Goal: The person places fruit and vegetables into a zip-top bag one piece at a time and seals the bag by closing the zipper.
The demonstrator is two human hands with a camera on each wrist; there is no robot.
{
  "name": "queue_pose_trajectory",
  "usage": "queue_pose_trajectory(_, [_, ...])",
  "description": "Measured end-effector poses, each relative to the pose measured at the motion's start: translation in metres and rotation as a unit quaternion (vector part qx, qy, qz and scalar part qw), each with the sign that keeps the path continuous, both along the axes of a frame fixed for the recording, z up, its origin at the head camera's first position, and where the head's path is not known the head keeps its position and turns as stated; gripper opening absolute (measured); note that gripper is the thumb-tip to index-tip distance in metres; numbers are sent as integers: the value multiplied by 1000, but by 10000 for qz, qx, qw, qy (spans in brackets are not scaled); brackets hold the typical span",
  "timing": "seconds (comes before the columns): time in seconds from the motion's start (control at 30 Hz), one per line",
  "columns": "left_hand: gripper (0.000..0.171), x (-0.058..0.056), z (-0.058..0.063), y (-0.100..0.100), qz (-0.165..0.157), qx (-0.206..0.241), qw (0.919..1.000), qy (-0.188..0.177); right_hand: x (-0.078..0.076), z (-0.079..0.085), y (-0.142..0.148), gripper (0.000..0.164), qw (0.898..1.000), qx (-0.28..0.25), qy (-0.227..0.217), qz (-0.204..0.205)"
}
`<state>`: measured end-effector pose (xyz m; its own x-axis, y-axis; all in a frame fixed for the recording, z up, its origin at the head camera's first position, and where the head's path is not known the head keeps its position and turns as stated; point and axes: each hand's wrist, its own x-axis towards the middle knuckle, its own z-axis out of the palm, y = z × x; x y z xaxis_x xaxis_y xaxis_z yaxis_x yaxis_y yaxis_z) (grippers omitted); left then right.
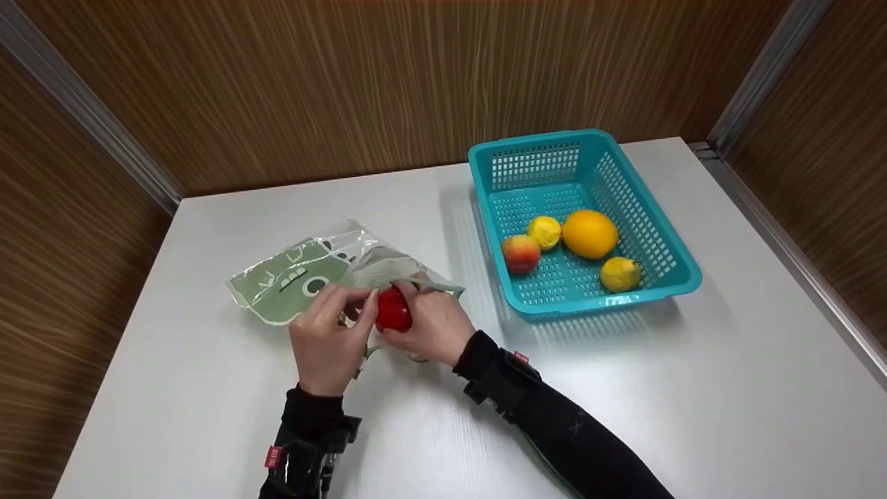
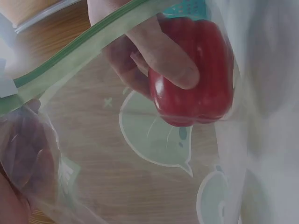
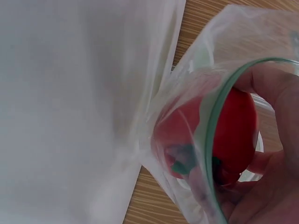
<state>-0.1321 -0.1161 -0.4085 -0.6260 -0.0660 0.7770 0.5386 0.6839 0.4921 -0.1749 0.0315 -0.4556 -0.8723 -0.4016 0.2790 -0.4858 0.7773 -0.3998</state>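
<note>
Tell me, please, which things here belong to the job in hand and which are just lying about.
Apparently in the job:
- left hand
- right hand
- red pepper
- clear-and-green bag

Seemingly lying about:
- teal basket
- peach
- orange fruit
- two yellow fruits

On the white flat table (image 1: 727,388), the turquoise rectangular plastic basket (image 1: 568,305) stands before the brown wood-grain panel (image 1: 346,90). In the basket lie 1 red-and-yellow round peach (image 1: 520,254) by its left wall, 1 yellow round fruit (image 1: 544,232) left of its middle, 1 orange oval fruit (image 1: 590,234) near its middle and 1 yellow stubby lemon (image 1: 620,274) by its front wall. Left of the basket are the clear green-printed plastic bag (image 1: 291,277), the red blocky bell pepper (image 1: 393,310) partly inside it, the right hand (image 1: 435,320) around the pepper, and, farther from the basket, the left hand (image 1: 327,339).
</note>
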Motion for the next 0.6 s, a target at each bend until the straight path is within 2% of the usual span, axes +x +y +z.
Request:
queue_pose_trajectory(0.13, [7, 0, -1, 1, -158, -263, 9995, -89, 0, -4, -3, 59, 10000, -50, 40, 18])
queue_pose_trajectory(0.23, [6, 1, -3, 3, -274, -471, 9984, -120, 0, -8, -4, 60, 9999, -96, -87, -3])
queue_pose_trajectory(0.33, [6, 1, -4, 3, -315, -567, 9978, -132, -1, -10, -4, 54, 9996, -189, -207, 46])
queue_pose_trajectory(0.47, [6, 1, -4, 1, -244, -444, 9986, -174, -2, -10, -5, 43, 9977, -480, -283, 382])
queue_pose_trajectory(0.6, [5, 0, -4, -1, -136, -355, 9990, -243, -1, -9, -6, 38, 9959, -453, -278, 734])
